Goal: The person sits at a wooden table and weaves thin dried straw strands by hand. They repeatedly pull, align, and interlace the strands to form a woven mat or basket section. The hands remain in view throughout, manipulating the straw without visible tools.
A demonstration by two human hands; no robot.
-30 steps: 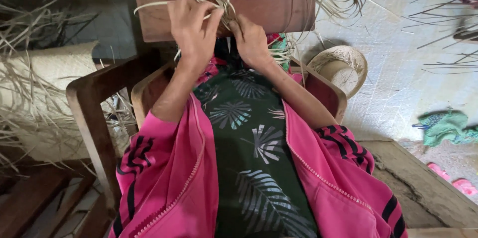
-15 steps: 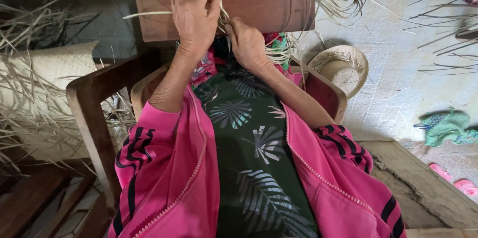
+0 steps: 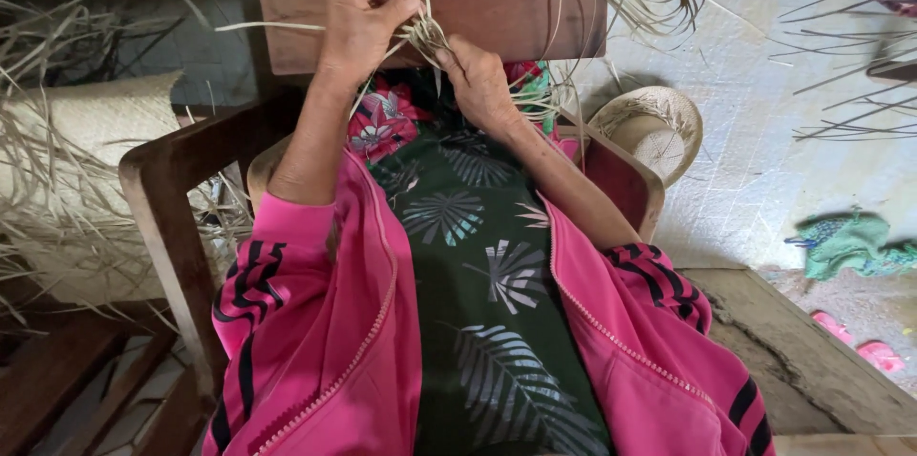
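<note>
Both hands (image 3: 420, 45) raised together, fingers (image 3: 396, 7) pinched (left higher)

Soft daylight, brighter right side; dim left corner; sharp center, wide-angle edge distortion.

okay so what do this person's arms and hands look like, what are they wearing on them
Both hands, left hand and right hand, are bare: no gloves, and no rings or watch that I can make out. The forearms are uncovered too. The sleeves of a bright pink zip-up jacket are pushed up toward the elbows, each marked with black stripes, and a pale zipper runs along the jacket's open edge.
</note>
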